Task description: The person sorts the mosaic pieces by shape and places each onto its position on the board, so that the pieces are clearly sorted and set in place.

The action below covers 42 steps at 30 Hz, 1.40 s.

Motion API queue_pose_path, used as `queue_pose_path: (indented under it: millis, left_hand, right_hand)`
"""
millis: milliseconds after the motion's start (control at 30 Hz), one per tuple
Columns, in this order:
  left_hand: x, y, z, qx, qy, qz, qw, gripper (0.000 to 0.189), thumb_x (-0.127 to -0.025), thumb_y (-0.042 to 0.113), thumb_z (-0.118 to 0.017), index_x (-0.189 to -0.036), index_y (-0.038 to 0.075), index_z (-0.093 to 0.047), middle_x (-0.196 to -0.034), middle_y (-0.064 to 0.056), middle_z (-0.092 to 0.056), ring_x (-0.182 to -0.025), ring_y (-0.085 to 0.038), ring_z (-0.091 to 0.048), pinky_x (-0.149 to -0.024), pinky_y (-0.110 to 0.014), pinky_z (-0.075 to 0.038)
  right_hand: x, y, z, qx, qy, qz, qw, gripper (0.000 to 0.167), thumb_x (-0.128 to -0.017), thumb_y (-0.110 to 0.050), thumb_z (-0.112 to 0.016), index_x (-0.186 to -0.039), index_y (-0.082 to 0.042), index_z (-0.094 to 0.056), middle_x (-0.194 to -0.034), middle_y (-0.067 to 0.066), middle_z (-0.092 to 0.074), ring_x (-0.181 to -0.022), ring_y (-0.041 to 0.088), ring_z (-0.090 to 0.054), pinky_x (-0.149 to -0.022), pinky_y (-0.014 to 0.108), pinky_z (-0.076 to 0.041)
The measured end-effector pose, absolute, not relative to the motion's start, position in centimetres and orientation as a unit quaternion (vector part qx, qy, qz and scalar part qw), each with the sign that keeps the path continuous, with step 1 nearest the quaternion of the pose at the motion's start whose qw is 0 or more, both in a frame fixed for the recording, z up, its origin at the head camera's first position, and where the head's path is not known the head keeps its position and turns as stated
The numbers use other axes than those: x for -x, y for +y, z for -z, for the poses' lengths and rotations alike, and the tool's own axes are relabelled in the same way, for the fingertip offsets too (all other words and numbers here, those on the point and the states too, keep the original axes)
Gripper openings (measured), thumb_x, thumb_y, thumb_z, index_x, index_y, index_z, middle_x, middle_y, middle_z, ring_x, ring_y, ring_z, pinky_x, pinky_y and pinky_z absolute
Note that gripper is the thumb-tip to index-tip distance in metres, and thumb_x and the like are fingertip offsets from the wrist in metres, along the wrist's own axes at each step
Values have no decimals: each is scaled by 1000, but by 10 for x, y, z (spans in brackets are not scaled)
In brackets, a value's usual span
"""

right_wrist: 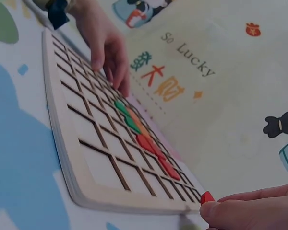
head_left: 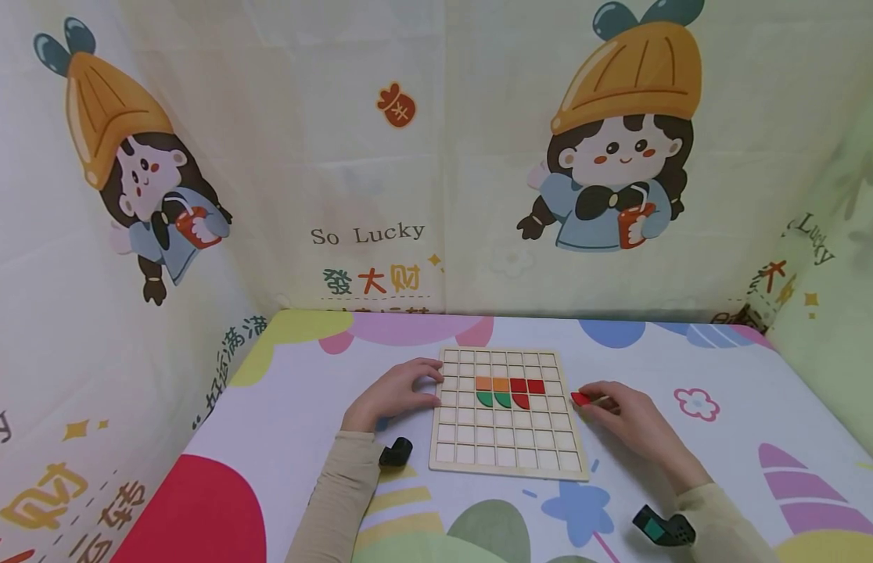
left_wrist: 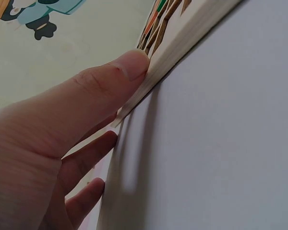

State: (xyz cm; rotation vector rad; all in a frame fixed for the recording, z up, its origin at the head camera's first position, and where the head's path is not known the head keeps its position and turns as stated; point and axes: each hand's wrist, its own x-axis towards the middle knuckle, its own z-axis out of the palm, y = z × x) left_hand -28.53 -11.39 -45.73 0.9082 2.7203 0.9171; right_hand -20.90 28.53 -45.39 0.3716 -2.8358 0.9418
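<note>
A wooden grid board (head_left: 472,454) lies flat on the table, its square cells framed by thin dividers. Set in it are orange squares (head_left: 492,384), red squares (head_left: 527,385), green quarter-round pieces (head_left: 493,399) below the orange ones, and one red quarter-round piece (head_left: 522,401) below the left red square. My left hand (head_left: 397,391) rests against the board's left edge; its thumb (left_wrist: 110,76) touches the side in the left wrist view, fingers spread further along. Just off the right edge, my right hand (head_left: 630,418) pinches a small red piece (head_left: 580,399) between thumb and fingers, which partly cover it.
A patterned cloth (head_left: 324,383) with coloured shapes covers the table. Printed fabric walls (head_left: 479,195) rise behind it and on both sides. Dark wrist devices (head_left: 396,452) sit at both sleeves.
</note>
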Motion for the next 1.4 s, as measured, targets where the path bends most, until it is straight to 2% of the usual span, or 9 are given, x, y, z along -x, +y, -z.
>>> queue_pose_path:
  millis: [233, 500, 667, 867, 1100, 1400]
  left_hand:
    - [284, -114, 456, -300, 903, -301, 67, 32, -85, 24, -77, -114, 11, -69, -142, -1, -52, -136, -20, -42, -112, -37, -35]
    - [284, -113, 455, -301, 904, -297, 65, 32, -85, 25, -77, -114, 12, -69, -142, -1, -52, -135, -20, -43, -112, -38, -35]
    - [285, -113, 455, -303, 904, -295, 64, 32, -85, 24, -77, -113, 11, -68, -142, -2, -52, -135, -20, -43, -112, -37, -35]
    - [284, -113, 455, -302, 904, -295, 63, 32, -85, 25, -77, -113, 12, -69, -142, -1, -52, -135, -21, -43, -112, -38, -35]
    - [284, -113, 455, -298, 905, -295, 65, 31, -85, 25, -77, -113, 13, -68, -142, 0, -52, -135, -20, -43, -112, -38, -35]
    - [284, -114, 455, -301, 902, -302, 66, 31, -85, 24, -77, -113, 13, -68, -142, 0, -52, -135, -20, -43, -112, -38, -35]
  right_hand:
    - [209, 276, 451, -105, -928, -354, 47, 34, -88, -18, -74, -119, -7, -66, -109, 8, -68, -86, 17, -64, -69, 22, -54]
    - [208, 265, 449, -77, -923, -377, 16, 37, -89, -25, -73, -121, -9, -66, -113, 9, -66, -91, 20, -63, -70, 24, -53]
    - [212, 254, 447, -97, -922, -373, 28, 33, -87, -22, -75, -117, -10, -68, -115, 9, -65, -92, 20, -64, -74, 23, -54]
    - [218, 242, 447, -143, -926, -347, 50, 32, -86, -17, -76, -115, -7, -70, -108, 7, -65, -91, 20, -66, -79, 31, -57]
    - [222, 236, 449, -160, -927, -337, 41, 27, -85, -13, -76, -112, -8, -71, -100, 2, -65, -82, 12, -59, -73, 28, -54]
    - [223, 232, 452, -155, -934, -321, 35, 26, -84, -14, -77, -109, -8, -72, -95, 0, -62, -77, 13, -51, -63, 24, -46]
